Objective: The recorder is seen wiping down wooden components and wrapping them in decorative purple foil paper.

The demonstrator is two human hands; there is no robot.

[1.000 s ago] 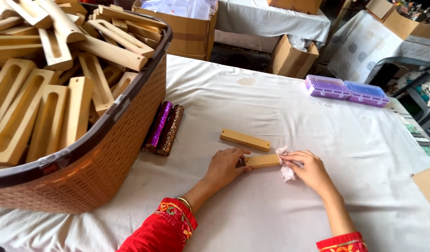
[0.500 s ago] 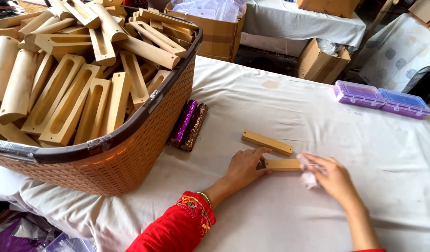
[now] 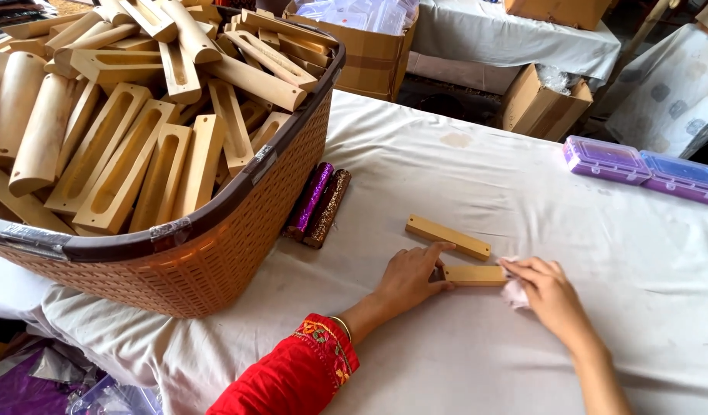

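**Both hands on a small wooden block at the near middle of the surface**

Far left: large brown woven plastic basket [image 3: 239,238], heaped with pale hollowed wooden pieces [image 3: 123,161]. Just right of the basket, lying on the white cloth-covered surface [image 3: 462,177]: two glittery cylinders side by side, one purple [image 3: 311,198], one bronze-brown [image 3: 328,207].

Near middle: left hand [image 3: 410,278], red embroidered sleeve and thin bangle at the wrist, resting on the surface with fingers [image 3: 438,250] together and curled against the left end of a short flat rectangular light wooden block [image 3: 474,275]. Slightly farther, just beyond the thumb: a second, longer light wooden block [image 3: 448,237], lying slanted, untouched.

Right of the short block: right hand [image 3: 545,290], fingers together, pinched on a small pale pink cloth [image 3: 514,293] pressed to the block's right end.

Far right: two shallow lidded plastic boxes touching side by side, one purple [image 3: 604,160], one blue [image 3: 681,175]. Beyond the surface: open brown cardboard cartons [image 3: 540,107].
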